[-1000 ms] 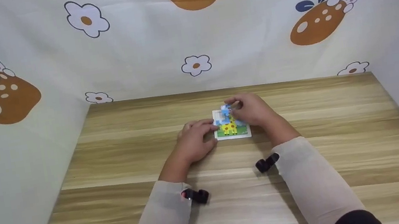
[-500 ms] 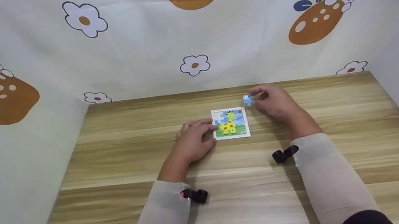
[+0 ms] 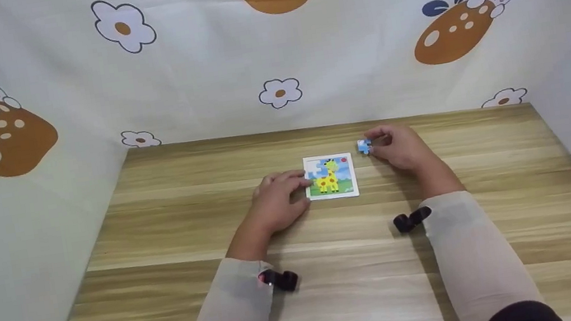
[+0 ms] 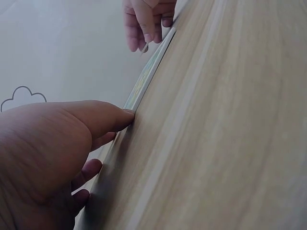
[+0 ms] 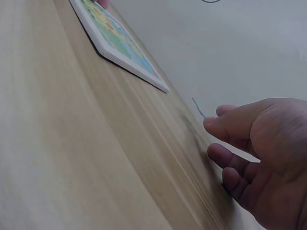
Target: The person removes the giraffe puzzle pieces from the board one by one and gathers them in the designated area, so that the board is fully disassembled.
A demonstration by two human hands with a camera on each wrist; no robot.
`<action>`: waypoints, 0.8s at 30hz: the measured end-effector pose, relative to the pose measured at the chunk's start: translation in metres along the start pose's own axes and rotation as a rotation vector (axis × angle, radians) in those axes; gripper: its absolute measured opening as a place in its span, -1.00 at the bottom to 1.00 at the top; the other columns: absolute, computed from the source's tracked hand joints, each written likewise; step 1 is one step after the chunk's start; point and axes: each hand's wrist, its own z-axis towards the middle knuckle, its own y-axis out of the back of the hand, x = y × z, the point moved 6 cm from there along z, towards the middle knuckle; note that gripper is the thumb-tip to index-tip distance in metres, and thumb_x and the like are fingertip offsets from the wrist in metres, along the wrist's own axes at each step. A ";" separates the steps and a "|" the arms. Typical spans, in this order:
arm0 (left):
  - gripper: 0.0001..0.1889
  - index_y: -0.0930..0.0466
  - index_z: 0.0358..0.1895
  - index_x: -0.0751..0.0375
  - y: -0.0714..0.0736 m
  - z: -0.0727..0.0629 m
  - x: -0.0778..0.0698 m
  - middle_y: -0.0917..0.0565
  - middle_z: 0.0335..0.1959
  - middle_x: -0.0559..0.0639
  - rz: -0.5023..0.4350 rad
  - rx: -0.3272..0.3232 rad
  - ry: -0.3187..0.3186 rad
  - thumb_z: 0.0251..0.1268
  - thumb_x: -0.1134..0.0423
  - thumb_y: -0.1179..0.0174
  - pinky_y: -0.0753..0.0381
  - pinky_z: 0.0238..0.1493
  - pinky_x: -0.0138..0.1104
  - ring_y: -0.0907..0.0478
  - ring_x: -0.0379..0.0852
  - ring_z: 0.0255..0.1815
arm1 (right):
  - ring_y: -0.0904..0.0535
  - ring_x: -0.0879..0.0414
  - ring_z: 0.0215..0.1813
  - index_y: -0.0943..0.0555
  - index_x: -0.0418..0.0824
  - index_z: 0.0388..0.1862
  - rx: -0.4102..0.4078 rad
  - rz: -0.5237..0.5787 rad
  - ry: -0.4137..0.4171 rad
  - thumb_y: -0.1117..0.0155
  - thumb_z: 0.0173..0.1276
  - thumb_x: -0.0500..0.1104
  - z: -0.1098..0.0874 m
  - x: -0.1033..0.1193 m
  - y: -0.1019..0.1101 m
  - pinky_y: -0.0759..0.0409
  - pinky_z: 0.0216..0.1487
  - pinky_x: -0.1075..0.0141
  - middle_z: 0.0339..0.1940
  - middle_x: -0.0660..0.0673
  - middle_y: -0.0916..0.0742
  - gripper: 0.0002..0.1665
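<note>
A square giraffe jigsaw puzzle (image 3: 331, 183) in a white frame lies flat on the table, with a white gap at its upper left. My left hand (image 3: 281, 202) holds its left edge; in the left wrist view the thumb (image 4: 125, 116) touches the frame's side. To the right of the puzzle's upper corner, my right hand (image 3: 399, 148) pinches a small blue-and-white puzzle piece (image 3: 363, 146) between thumb and fingers. From the right wrist the piece (image 5: 197, 106) appears only as a thin edge, apart from the frame.
The wood-grain table (image 3: 184, 317) meets a patterned cloth wall (image 3: 206, 82) just behind the puzzle. Pale walls stand at both sides. A black camera is strapped on each sleeve.
My right hand has carried the piece from above the puzzle's upper part off to the right, uncovering the giraffe picture. The left hand stays at the left edge.
</note>
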 end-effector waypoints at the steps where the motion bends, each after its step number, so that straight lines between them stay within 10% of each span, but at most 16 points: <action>1: -0.57 -0.64 0.39 -0.31 0.000 0.000 0.000 -0.41 0.63 -0.31 0.001 0.000 -0.001 0.51 -0.03 -0.30 -0.11 0.66 0.15 -0.19 0.03 0.69 | -0.60 -0.16 0.38 -0.64 -0.16 0.40 0.004 0.000 -0.001 -0.32 0.58 -0.21 0.000 -0.001 -0.001 -0.53 0.47 -0.07 0.38 -0.23 -0.71 -0.55; 19: -0.55 -0.62 0.40 -0.35 0.000 0.000 0.001 -0.40 0.64 -0.35 -0.007 -0.002 0.021 0.50 -0.01 -0.31 -0.11 0.68 0.13 -0.18 -0.01 0.70 | -0.57 -0.19 0.46 -0.58 -0.21 0.47 0.018 0.023 -0.007 -0.30 0.56 -0.25 0.001 -0.003 -0.006 -0.50 0.53 -0.07 0.42 -0.25 -0.69 -0.47; 24: -0.54 -0.60 0.42 -0.38 0.000 0.001 0.000 -0.38 0.65 -0.39 -0.025 0.005 0.030 0.50 -0.03 -0.32 -0.09 0.70 0.11 -0.16 -0.04 0.71 | -0.62 -0.11 0.29 -0.62 -0.14 0.44 0.006 0.033 -0.024 -0.32 0.51 -0.24 0.000 0.009 -0.009 -0.62 0.28 0.07 0.35 -0.23 -0.71 -0.47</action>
